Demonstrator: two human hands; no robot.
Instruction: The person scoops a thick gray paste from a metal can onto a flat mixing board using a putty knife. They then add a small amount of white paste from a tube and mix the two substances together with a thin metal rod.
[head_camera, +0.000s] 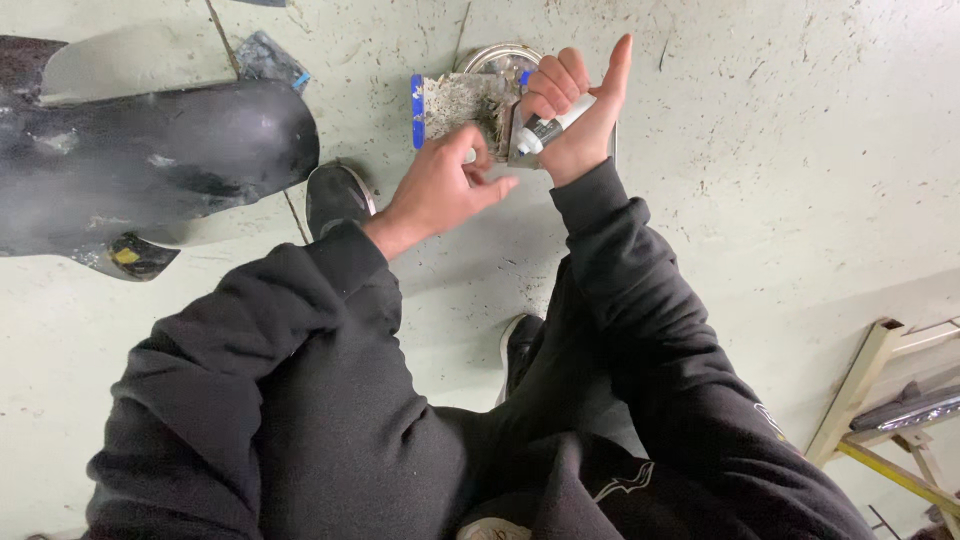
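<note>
The person crouched over the pale, scuffed concrete floor, both arms in black sweatshirt sleeves reaching forward. The right hand was closed around a small white squeeze tube with a dark band, three fingers curled over it and the thumb stuck straight out, away from the body; the tube lay across the palm with its dark end pointing toward the other hand. The left hand hovered just beside it, loosely half-closed, the thumb and forefinger pinched together near the tube's end (whether they gripped a cap or anything else, I could not tell, since the fingers hid that spot). Directly beyond both hands, lying on the floor, was a square putty-caked mixing board with a blue edge, its surface crusted grey, and behind it showed the rim of a round metal tin, mostly covered by the board and the right hand. To the left, well apart from the hands, a large glossy black curved vehicle body panel rested on the floor, dusted with pale patches. One black shoe sat between that panel and the left forearm, another shoe showed lower down between the arms. At the far right edge stood part of a cream-painted metal stand.
</note>
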